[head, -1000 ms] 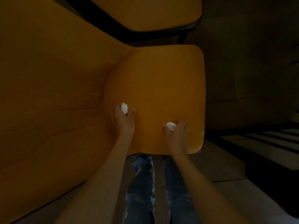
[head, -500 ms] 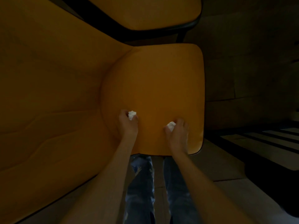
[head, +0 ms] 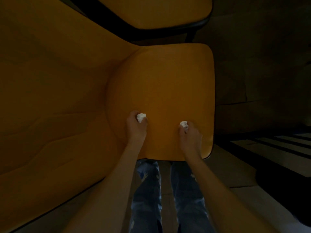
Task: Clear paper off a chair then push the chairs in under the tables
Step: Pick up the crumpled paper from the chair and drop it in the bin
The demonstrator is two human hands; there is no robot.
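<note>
An orange chair seat (head: 168,84) fills the middle of the dim head view, its front edge toward me. My left hand (head: 136,126) is closed around a small crumpled white paper ball (head: 141,117) over the seat's near left part. My right hand (head: 190,132) is closed around a second white paper ball (head: 183,124) over the near right part. Both balls poke out between the fingers. No other paper shows on the seat.
A large orange table top (head: 50,89) spreads across the left, touching the chair's left side. Another orange surface with a black rim (head: 159,12) lies beyond the chair. Dark floor and a striped strip (head: 277,145) lie to the right. My jeans-clad legs stand below.
Both hands drew slightly back toward the seat's near edge and closed tighter on the paper balls. The left hand shifted a little right.
</note>
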